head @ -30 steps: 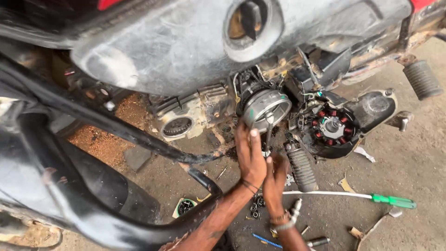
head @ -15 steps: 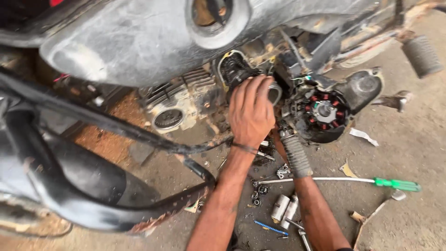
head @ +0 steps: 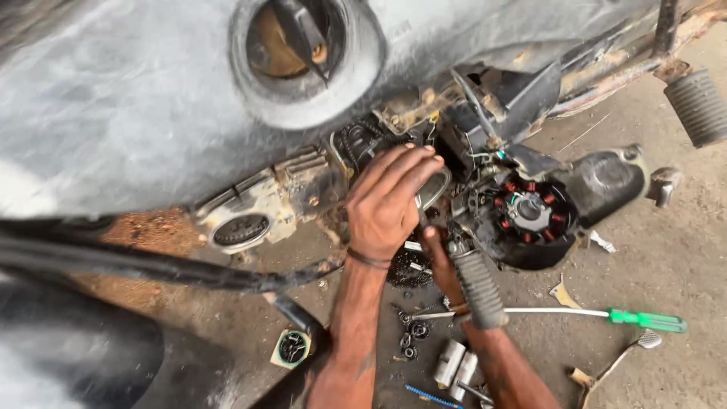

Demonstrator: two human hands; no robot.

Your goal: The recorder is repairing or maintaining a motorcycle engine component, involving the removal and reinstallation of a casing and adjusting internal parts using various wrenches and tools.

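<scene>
Round metal flywheel point(head: 433, 188), mostly hidden, sits against the engine.

Probably a motorcycle repair yard: stripped engine point(head: 530, 216), scattered bolts point(head: 413, 333), screwdriver point(head: 644, 320) on dirt ground point(head: 666, 257).

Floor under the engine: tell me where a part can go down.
Bare floor lies right of the stator cover, above the green screwdriver. It is crowded between the forearms below the left hand and right hand: sockets and small bits.
</scene>
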